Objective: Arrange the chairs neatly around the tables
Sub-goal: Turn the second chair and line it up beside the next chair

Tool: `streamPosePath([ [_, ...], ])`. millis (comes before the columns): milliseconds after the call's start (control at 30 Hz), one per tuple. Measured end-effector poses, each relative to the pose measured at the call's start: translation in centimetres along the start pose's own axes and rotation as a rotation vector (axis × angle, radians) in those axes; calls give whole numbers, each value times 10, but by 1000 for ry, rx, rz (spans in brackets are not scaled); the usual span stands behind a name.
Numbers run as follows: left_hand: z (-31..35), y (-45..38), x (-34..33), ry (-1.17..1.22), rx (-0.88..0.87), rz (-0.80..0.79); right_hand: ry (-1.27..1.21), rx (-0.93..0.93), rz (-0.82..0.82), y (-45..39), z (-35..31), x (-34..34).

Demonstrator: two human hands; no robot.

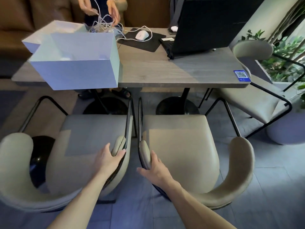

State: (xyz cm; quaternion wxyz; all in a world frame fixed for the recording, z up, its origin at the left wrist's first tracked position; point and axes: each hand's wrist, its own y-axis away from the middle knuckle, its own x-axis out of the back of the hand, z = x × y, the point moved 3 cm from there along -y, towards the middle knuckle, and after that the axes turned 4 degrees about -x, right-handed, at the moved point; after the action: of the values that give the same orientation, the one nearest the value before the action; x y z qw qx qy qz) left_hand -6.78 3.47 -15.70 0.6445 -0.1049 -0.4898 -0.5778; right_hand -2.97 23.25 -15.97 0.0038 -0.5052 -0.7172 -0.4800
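Observation:
Two beige padded chairs with black metal frames stand side by side before a grey wooden table [173, 71], facing it. My left hand [107, 158] grips the right armrest end of the left chair [92, 146]. My right hand [155, 169] grips the left armrest end of the right chair [179, 146]. A narrow gap separates the two chairs. A third beige chair [254, 96] stands at the table's right end, angled away.
On the table sit two white boxes [79, 63], tangled white cables [105, 25], a white mouse [142, 35] on a black mat and an open black laptop [211, 22]. Another person's hands [113, 10] handle the cables across the table. Plants [287, 52] stand at right.

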Motion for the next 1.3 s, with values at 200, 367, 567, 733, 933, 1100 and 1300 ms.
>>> streamPosePath([
  [200,-19,-20,-19,-98,25,-88,26,-53,114,-7,-2,-12],
  [367,-15,-20,-17,-156,-103,-33,48,-29,145,-9,-4,-10],
  [567,-13,-21,-29,-89,-172,-37,58,-38,159,-9,-4,-11],
  [733,1,-14,-39,-79,-232,-28,56,-55,174,-11,-6,-9],
  [933,4,-17,-40,-83,-258,-1,60,-53,178,-10,-6,-10],
  [1100,2,-16,-41,-51,-263,3,49,-51,185,-10,-7,-9],
  [1300,8,-12,-38,-55,-235,15,27,-43,190,-10,-6,-10],
])
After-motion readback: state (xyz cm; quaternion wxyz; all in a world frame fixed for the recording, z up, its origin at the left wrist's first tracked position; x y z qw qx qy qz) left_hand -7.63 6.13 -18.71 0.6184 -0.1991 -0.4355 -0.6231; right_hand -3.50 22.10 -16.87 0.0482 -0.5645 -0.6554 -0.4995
